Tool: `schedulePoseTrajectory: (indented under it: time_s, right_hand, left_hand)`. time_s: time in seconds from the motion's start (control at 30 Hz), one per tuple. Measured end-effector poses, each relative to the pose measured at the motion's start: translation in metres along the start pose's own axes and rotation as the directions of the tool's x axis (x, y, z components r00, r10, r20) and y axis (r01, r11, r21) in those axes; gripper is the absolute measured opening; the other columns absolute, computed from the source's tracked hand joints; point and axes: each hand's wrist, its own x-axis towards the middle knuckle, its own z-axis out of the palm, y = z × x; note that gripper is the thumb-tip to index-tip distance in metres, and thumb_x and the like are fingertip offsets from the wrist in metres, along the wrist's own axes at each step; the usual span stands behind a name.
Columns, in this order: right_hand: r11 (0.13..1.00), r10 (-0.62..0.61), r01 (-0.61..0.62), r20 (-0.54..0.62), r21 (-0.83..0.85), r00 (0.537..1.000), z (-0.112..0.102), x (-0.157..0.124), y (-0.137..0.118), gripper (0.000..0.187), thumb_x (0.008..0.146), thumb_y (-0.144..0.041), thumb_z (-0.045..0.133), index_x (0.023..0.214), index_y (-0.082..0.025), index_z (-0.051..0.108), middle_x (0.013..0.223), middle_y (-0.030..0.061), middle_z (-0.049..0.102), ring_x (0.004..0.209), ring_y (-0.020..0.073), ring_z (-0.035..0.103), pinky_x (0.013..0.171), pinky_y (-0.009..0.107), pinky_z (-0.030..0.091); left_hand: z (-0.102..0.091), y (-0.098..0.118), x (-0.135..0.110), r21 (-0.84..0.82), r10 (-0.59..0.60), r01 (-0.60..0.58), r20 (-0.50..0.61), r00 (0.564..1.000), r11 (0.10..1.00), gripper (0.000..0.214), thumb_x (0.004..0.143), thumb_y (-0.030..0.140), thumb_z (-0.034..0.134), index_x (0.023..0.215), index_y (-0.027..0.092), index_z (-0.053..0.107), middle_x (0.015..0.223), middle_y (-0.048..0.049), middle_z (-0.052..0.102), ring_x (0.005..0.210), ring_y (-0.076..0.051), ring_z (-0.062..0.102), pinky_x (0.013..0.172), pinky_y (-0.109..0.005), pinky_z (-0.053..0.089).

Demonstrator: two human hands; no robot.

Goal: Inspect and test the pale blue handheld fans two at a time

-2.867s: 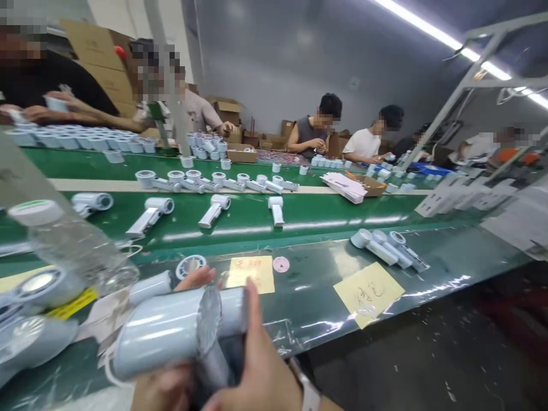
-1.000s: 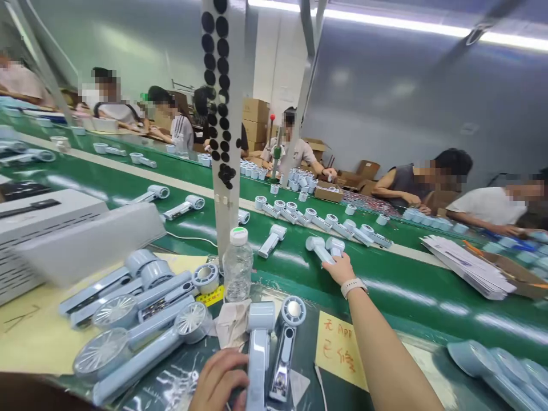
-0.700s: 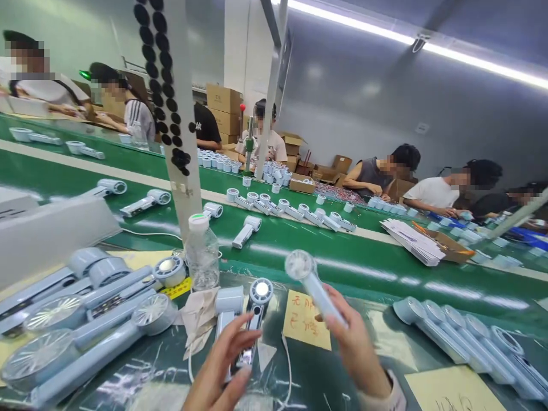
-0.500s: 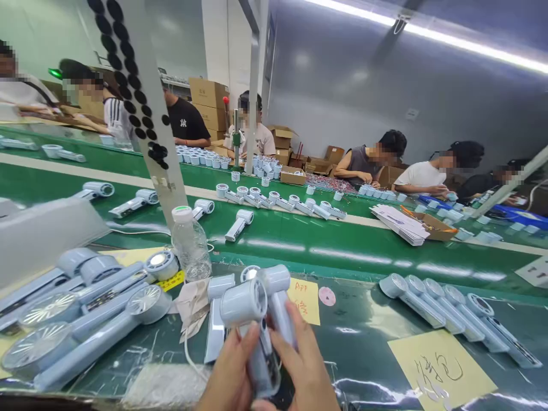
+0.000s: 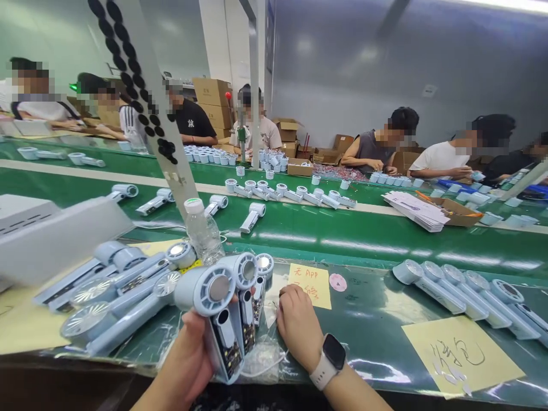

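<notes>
My left hand (image 5: 192, 348) is closed around a pale blue handheld fan (image 5: 214, 288), whose round head faces me and whose open handle bares a circuit board. Two similar fans, a second fan (image 5: 246, 271) and a third fan (image 5: 264, 264), show just behind it; whether my fingers also touch them is hidden. Further right, my right hand (image 5: 297, 322) rests low over the bench, back upward and fingers curled together, beside a yellow note (image 5: 317, 294). What its fingertips hold, if anything, is hidden. A white cable (image 5: 269, 370) runs below that wrist.
Several fans (image 5: 128, 297) lie heaped at left beside a clear bottle (image 5: 203, 231) and white box (image 5: 60, 228). At right, a row of fans (image 5: 464, 282) lies above another yellow note (image 5: 462, 357). Across the green conveyor (image 5: 308, 228), several co-workers sit among parts and cartons.
My right hand has let go of the fan and moved to the bench by the note. The fan in my left hand has swung left and turned its head toward me.
</notes>
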Motion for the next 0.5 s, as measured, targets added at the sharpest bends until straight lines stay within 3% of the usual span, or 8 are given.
schedulePoseTrajectory:
  time_s: [0.1,0.17,0.2,0.27,0.37,0.5]
  right_hand:
    - [0.984,0.057,-0.076,0.116,0.162,0.992,0.0,-0.023,-0.006,0.01,0.088,-0.017,0.043,0.089,-0.021,0.052,0.071,0.0024,0.059,0.07,0.0224,0.063,0.068,0.037,0.053]
    - [0.908,0.107,-0.206,0.276,0.365,0.955,-0.008,-0.038,-0.014,0.016,0.089,-0.023,0.044,0.101,-0.02,0.054,0.063,-0.0029,0.054,0.059,0.0179,0.06,0.059,0.03,0.05]
    - [0.854,0.112,-0.276,0.362,0.441,0.925,-0.012,-0.044,-0.018,0.018,0.087,-0.027,0.049,0.101,-0.019,0.056,0.062,-0.0038,0.054,0.056,0.0165,0.058,0.057,0.028,0.048]
    - [0.798,0.079,-0.335,0.463,0.502,0.883,-0.015,-0.05,-0.027,0.013,0.082,-0.031,0.06,0.083,-0.019,0.063,0.058,-0.003,0.053,0.054,0.0147,0.054,0.055,0.025,0.042]
    - [0.796,0.007,-0.273,0.443,0.54,0.897,-0.01,-0.052,-0.038,0.031,0.079,-0.038,0.066,0.056,-0.019,0.058,0.052,-0.0021,0.049,0.053,0.0131,0.047,0.051,0.024,0.035]
    - [0.725,-0.038,-0.269,0.427,0.634,0.904,-0.001,-0.05,-0.046,0.035,0.081,-0.047,0.065,0.06,-0.019,0.059,0.051,-0.0032,0.046,0.049,0.0118,0.042,0.048,0.024,0.032]
  left_hand:
    - [0.0,0.006,0.004,-0.071,0.024,-0.017,0.096,0.995,0.997,0.068,0.038,0.077,0.079,0.075,0.02,0.077,0.089,-0.0106,0.079,0.105,-0.042,0.068,0.095,-0.051,0.054]
    - [0.002,0.008,0.007,-0.089,0.011,0.004,0.166,0.986,0.996,0.068,0.035,0.074,0.081,0.075,0.019,0.076,0.088,-0.0108,0.079,0.103,-0.042,0.069,0.096,-0.052,0.053]
    - [0.004,0.008,0.008,-0.098,0.006,0.013,0.189,0.982,0.995,0.067,0.034,0.073,0.083,0.074,0.019,0.075,0.087,-0.0105,0.078,0.102,-0.042,0.069,0.096,-0.052,0.052]
    - [0.011,0.006,0.01,-0.126,0.019,0.009,0.216,0.976,0.992,0.064,0.033,0.072,0.083,0.068,0.019,0.073,0.084,-0.0096,0.078,0.1,-0.04,0.07,0.096,-0.052,0.052]
    - [0.022,0.003,0.012,-0.181,0.026,0.021,0.25,0.968,0.983,0.062,0.036,0.073,0.082,0.063,0.019,0.069,0.084,-0.0086,0.077,0.097,-0.039,0.07,0.094,-0.053,0.052]
    - [0.029,0.003,0.012,-0.24,0.03,0.039,0.276,0.961,0.97,0.06,0.04,0.074,0.081,0.06,0.019,0.068,0.088,-0.0085,0.077,0.093,-0.038,0.07,0.088,-0.054,0.054]
